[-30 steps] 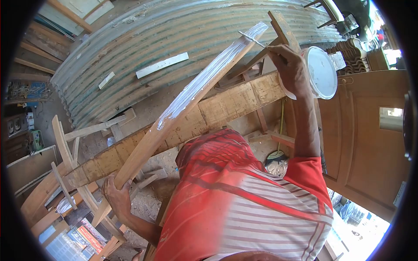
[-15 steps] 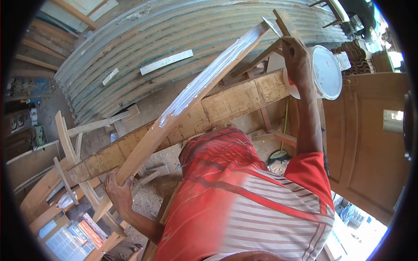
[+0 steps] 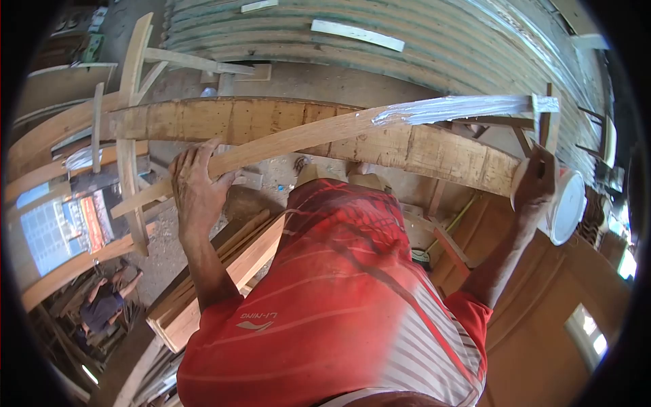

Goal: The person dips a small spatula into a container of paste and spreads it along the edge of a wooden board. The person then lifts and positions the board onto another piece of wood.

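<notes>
A long, slightly curved wooden board lies slantwise above the thick plank. White paste is smeared over its right half. My left hand grips the board near its left end, fingers over the far edge and thumb on the near side. At the board's right end, my right hand is closed round a flat wooden strip. White paste covers a small piece by the strip, touching the board's tip. Just behind the right hand stands a white plastic bucket, partly hidden by it.
Corrugated metal sheets lie beyond the plank, with a white strip on them. Wooden frame pieces stand at left. A brown panel door is at right. A person is at lower left.
My view has turned, so the board now lies nearer level. My right hand with the strip stays at the board's pasted end; my left hand still holds the other end.
</notes>
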Motion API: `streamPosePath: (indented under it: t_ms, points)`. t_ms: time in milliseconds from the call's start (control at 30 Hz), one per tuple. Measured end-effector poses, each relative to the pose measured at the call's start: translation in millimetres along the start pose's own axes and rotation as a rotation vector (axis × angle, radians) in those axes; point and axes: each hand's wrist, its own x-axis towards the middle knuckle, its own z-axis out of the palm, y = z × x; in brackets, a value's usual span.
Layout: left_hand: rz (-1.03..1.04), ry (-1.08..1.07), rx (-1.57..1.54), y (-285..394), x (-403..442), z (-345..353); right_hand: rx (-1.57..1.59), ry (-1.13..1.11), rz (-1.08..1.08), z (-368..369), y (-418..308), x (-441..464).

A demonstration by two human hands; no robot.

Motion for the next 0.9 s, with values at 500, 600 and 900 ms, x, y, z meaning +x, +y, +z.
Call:
streamPosePath:
  t_ms: [500, 600, 900]
  points:
    - [0.184, -0.099, -0.239, -115, -10, -31, 0.360, -0.251, -0.297, 17, -252, -141]
    - [0.122, -0.189, -0.207, -132, -11, -38, 0.302, -0.078, -0.037, 17, -240, -135]
    - [0.113, -0.241, -0.066, -137, -3, -35, 0.490, 0.123, 0.325, -32, -191, -130]
